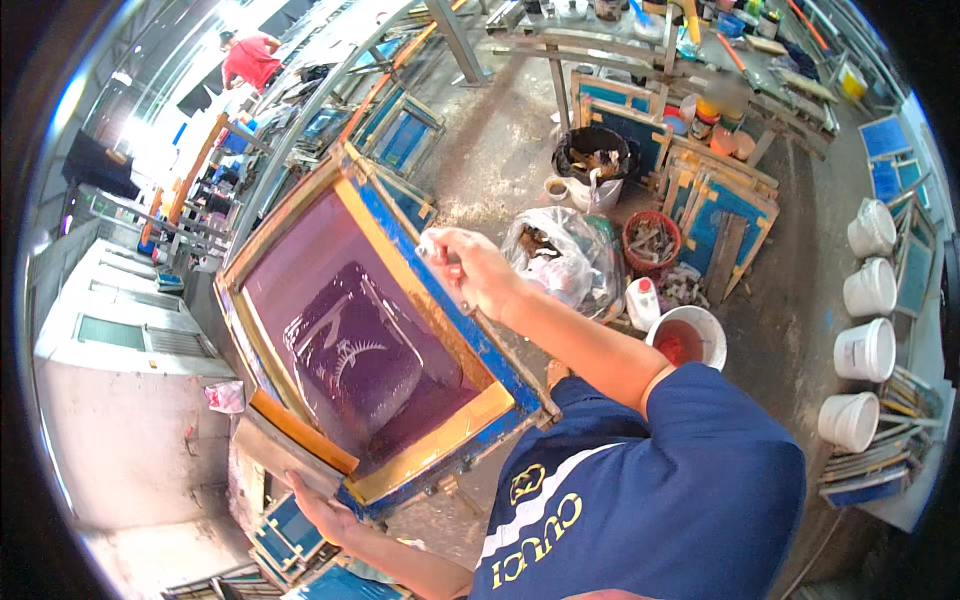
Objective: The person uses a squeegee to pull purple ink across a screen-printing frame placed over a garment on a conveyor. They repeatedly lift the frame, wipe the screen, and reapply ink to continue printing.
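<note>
A screen printing frame (515, 372) with blue-painted edges lies tilted before me, its mesh (300, 255) purple and wet-looking, with a pale curved design near the middle. Along the frame's lower left end rests a squeegee (300, 433) with an orange strip and a greyish wooden side. My left hand (325, 513) grips the squeegee's near end; some fingers are hidden beneath it. At the frame's right edge my right hand (470, 268) is closed, with something small and whitish at its fingertips that I cannot make out.
Right of the frame stand a plastic bag (560, 268), a red basket (650, 238), a white jug (642, 304) and a bucket with red contents (690, 335). More screens (725, 225) lean behind. White buckets (865, 350) line the right side. A person in red (250, 60) works far left.
</note>
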`<state>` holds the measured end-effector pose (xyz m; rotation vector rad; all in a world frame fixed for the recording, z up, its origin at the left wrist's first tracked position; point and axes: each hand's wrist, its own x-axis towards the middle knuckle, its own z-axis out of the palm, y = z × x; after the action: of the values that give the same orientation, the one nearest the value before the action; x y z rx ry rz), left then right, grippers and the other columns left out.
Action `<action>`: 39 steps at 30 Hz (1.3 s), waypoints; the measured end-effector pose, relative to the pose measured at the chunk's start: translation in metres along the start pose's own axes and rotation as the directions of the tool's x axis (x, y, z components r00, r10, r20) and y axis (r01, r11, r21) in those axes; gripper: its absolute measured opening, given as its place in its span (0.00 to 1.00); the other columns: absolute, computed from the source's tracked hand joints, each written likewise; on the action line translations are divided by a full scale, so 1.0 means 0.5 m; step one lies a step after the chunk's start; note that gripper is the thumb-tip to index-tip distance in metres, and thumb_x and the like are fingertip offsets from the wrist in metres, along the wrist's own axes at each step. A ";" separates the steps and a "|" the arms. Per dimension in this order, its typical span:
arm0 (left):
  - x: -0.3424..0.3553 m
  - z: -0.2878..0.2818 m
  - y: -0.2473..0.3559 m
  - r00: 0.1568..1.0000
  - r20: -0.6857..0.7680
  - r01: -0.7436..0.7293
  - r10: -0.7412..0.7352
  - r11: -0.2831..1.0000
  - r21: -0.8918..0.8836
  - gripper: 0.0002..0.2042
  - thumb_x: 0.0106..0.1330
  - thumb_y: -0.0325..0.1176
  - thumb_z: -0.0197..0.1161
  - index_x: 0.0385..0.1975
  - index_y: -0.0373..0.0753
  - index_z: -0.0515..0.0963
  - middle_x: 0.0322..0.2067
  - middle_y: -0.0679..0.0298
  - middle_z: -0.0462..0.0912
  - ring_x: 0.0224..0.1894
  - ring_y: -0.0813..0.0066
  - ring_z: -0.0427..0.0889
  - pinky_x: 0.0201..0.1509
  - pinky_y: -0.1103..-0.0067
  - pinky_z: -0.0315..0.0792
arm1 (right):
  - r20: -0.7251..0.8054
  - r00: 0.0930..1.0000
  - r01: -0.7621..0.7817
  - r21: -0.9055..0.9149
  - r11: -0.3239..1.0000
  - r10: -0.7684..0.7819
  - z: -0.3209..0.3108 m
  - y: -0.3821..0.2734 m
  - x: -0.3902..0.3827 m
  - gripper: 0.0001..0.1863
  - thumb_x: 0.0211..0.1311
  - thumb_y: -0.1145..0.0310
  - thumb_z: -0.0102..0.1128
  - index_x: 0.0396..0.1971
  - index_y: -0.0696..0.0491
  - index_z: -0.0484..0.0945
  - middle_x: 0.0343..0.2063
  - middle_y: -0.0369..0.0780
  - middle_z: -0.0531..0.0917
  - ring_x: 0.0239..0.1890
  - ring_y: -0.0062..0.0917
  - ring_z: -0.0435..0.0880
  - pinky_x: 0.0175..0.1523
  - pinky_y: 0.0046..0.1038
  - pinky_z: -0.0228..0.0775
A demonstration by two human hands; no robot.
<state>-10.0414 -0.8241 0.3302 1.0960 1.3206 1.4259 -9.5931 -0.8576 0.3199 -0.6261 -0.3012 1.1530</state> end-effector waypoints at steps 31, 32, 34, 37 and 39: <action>0.797 1.492 -0.225 -0.107 0.912 0.231 -0.396 0.882 0.410 0.22 0.69 0.47 0.69 0.46 0.31 0.81 0.37 0.61 0.86 0.36 0.74 0.85 0.41 0.74 0.80 | -0.778 0.035 0.564 -0.503 0.655 -0.628 -0.198 -0.155 0.427 0.12 0.73 0.59 0.57 0.30 0.47 0.74 0.19 0.27 0.72 0.14 0.09 0.64 0.20 0.16 0.52; 0.782 1.534 -0.239 -0.183 0.888 0.257 -0.422 0.851 0.458 0.22 0.68 0.46 0.70 0.46 0.31 0.81 0.38 0.61 0.87 0.37 0.74 0.86 0.41 0.73 0.80 | -0.810 -0.017 0.546 -0.498 0.673 -0.586 -0.201 -0.163 0.431 0.12 0.73 0.58 0.58 0.30 0.47 0.75 0.19 0.27 0.72 0.14 0.09 0.64 0.20 0.16 0.52; 0.749 1.611 -0.267 -0.227 0.874 0.240 -0.429 0.845 0.478 0.23 0.67 0.47 0.71 0.47 0.30 0.81 0.39 0.60 0.87 0.37 0.72 0.86 0.42 0.73 0.81 | -0.800 -0.153 0.491 -0.571 0.658 -0.580 -0.230 -0.171 0.459 0.12 0.73 0.57 0.58 0.31 0.47 0.76 0.19 0.27 0.72 0.14 0.10 0.65 0.20 0.16 0.52; 0.691 1.724 -0.310 -0.355 0.816 0.190 -0.456 0.819 0.541 0.25 0.66 0.47 0.71 0.49 0.28 0.80 0.41 0.58 0.87 0.39 0.71 0.87 0.43 0.72 0.81 | -0.839 -0.185 0.567 -0.517 0.642 -0.512 -0.343 -0.198 0.464 0.12 0.72 0.57 0.60 0.31 0.48 0.76 0.18 0.29 0.72 0.14 0.11 0.66 0.18 0.17 0.54; 0.672 1.791 -0.354 -0.369 0.798 0.155 -0.476 0.815 0.558 0.25 0.66 0.47 0.71 0.49 0.29 0.80 0.41 0.58 0.86 0.38 0.72 0.86 0.43 0.72 0.81 | -0.837 -0.238 0.551 -0.535 0.641 -0.493 -0.416 -0.201 0.488 0.12 0.72 0.58 0.60 0.30 0.48 0.74 0.17 0.30 0.72 0.12 0.13 0.65 0.17 0.18 0.55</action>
<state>-9.2383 -0.2893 0.2073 1.2623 0.2974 -0.4469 -9.3119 -0.7238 0.1933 -0.9779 0.6877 -0.4081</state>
